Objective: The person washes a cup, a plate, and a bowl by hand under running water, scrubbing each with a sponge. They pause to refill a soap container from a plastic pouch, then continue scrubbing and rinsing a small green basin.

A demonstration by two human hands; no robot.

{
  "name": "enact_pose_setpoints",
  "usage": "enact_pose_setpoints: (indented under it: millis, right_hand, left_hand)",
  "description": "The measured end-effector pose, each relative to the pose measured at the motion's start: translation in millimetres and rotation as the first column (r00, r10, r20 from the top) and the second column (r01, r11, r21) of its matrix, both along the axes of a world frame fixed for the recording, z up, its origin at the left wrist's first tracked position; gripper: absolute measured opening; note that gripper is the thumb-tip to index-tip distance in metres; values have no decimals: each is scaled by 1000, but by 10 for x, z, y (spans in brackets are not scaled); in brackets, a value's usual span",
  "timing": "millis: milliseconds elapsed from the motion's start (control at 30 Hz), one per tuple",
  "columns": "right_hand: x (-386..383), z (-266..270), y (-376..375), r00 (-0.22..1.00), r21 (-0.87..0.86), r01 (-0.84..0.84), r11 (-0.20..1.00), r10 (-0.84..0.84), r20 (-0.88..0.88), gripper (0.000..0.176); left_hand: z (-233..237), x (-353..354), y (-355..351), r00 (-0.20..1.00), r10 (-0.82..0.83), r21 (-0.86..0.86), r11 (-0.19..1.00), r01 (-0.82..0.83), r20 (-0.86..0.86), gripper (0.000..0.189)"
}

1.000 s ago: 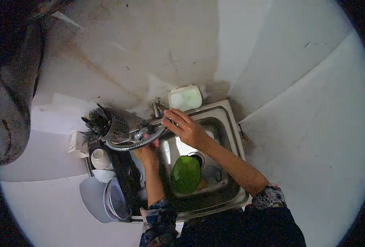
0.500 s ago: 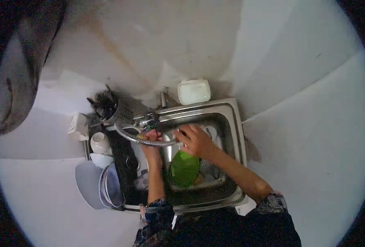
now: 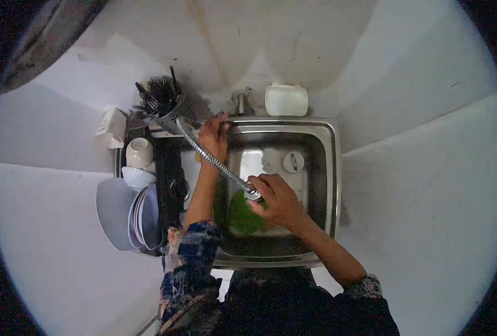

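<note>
My right hand (image 3: 281, 200) is closed around the spray end of a flexible metal faucet hose (image 3: 217, 162), over the sink basin (image 3: 271, 151). Beneath that hand, a green bowl-like dish (image 3: 243, 215) lies in the basin, partly covered by my fingers. At the back left of the sink, my left hand (image 3: 213, 137) reaches up with bent fingers around the faucet body, which it mostly hides. The hose arches in front of my left wrist.
Left of the basin, several plates (image 3: 147, 218) stand on edge beside white bowls (image 3: 139, 154). Behind them is a metal holder (image 3: 175, 112) full of dark utensils. A white soap dish (image 3: 286, 101) sits by the wall, and a round drain cover (image 3: 293, 162) lies in the basin.
My left hand has moved from over the basin's left edge up to the faucet. My right hand has drawn the hose end nearer to me, over the green dish. The view has shifted.
</note>
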State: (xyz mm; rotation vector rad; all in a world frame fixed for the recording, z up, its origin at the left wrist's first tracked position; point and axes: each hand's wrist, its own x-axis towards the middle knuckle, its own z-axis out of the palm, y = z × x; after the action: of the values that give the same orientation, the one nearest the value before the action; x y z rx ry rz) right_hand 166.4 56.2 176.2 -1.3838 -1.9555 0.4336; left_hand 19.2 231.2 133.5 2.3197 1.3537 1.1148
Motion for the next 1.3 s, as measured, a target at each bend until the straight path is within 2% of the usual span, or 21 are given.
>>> enact_pose_setpoints:
  millis: [100,133,167,233,267,300,333,367,400,433,500,533,600,700,733,833,900,1067,1167,1233,1300]
  right_hand:
    - [-11,-17,-9,999,-2,21,1000,-20,39,59]
    - [-11,-18,-3,999,-4,17,1000,-17,40,59]
    - [-18,-18,-1,999,-9,25,1000,-25,43,58]
    - [-39,1,-19,998,-17,31,999,-30,48,57]
    - [-44,22,-29,998,-49,45,998,-43,37,57]
    - [-49,40,-36,998,-80,59,995,-57,28,58]
    - [-40,45,-36,998,-79,57,995,-54,31,58]
    - [-35,48,-42,999,-107,39,993,-39,3,60]
    - [-24,58,-39,999,-137,15,990,-19,-27,62]
    - [-9,94,-27,1000,-138,7,990,-11,-24,62]
    - [13,168,-10,995,-314,-61,948,33,-94,67]
    - [22,164,0,995,-315,-68,947,41,-92,67]
    - [30,155,4,995,-321,-96,942,78,-69,69]
    - [13,145,4,994,-311,-111,944,101,-47,69]
    - [-12,173,0,993,-311,-115,943,108,-41,69]
    - [-81,201,-8,996,-416,-74,906,50,-68,67]
    - [-93,52,-36,999,-295,-53,954,51,-16,64]
    - [-129,26,-68,999,-259,-38,965,47,28,61]
    - [-126,13,-37,998,-241,-24,970,36,47,59]
    - [-128,-4,-38,999,-261,-21,965,33,40,58]
    - [-139,-43,-57,997,-195,-1,981,16,75,56]
  left_hand:
    - [-197,-106,-71,998,-64,81,995,65,-15,19]
    - [-320,-145,-112,990,-13,18,1000,16,-140,16]
    - [-364,-188,-200,990,-11,18,1000,14,-139,16]
    - [-424,-268,-424,980,-191,-130,972,196,47,24]
    - [-449,-257,-506,990,-16,-587,804,95,138,30]
    - [-469,-260,-572,990,-14,-586,804,95,140,30]
    - [-519,-262,-636,999,-40,-334,942,47,27,30]
    - [-489,-249,-743,996,-30,-51,998,25,-90,31]
    - [-454,-234,-924,915,26,-343,931,124,402,33]
    - [-381,-245,-1103,914,35,-344,932,117,405,33]
    - [-258,-293,-1473,885,283,-643,766,22,369,35]
    - [-167,-265,-1648,882,291,-644,765,17,370,35]
    - [52,-135,-1953,856,224,-494,868,42,466,37]
    - [333,80,-2154,798,332,-551,835,0,503,38]
    - [333,72,-2163,851,265,-500,866,-3,454,41]
    - [402,122,-2205,908,254,-504,862,-56,334,45]
    - [408,146,-2248,920,250,-492,867,-74,303,48]
    - [381,108,-2282,937,227,-508,859,-64,264,54]
    - [314,111,-2269,920,205,-469,883,-25,335,53]
    - [279,106,-2262,957,159,-410,911,-48,242,53]
    - [278,122,-2255,959,170,-461,886,-48,228,54]
